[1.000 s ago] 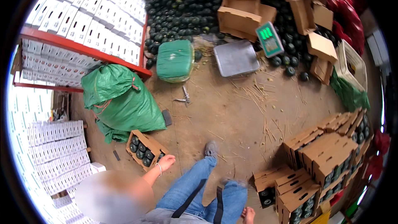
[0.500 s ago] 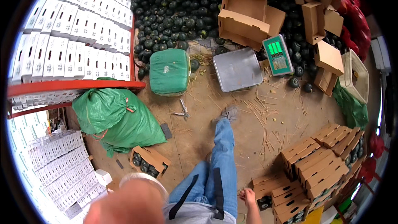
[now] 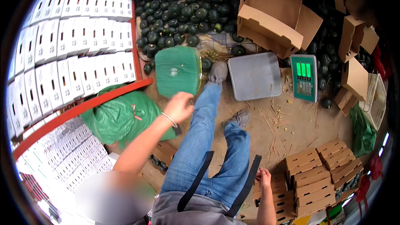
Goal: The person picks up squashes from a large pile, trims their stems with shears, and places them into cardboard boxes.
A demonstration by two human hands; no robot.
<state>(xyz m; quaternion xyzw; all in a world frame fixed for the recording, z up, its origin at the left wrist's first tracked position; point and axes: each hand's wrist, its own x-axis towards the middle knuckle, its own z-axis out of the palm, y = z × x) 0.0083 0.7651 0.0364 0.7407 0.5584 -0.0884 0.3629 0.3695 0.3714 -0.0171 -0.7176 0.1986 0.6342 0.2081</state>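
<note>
Head view, squarish green bundle (image 3: 178,70), pale-patched top, left hand (image 3: 179,107) loosely spread nearby, right hand (image 3: 263,177), grip unclear

Green plastic-wrapped block (image 3: 177,68), squarish with rounded corners, pale mark on its top face. Sits flat just beyond the left hand (image 3: 177,108); near edge by the fingertips, contact cannot be told. Brown cardboard cartons (image 3: 314,179), oblong, slotted with dark handholds, stacked in close rows just right of the right hand (image 3: 263,177). Lower tier nearest that hand, higher rows farther right; some visibly loaded at the far side.
</note>
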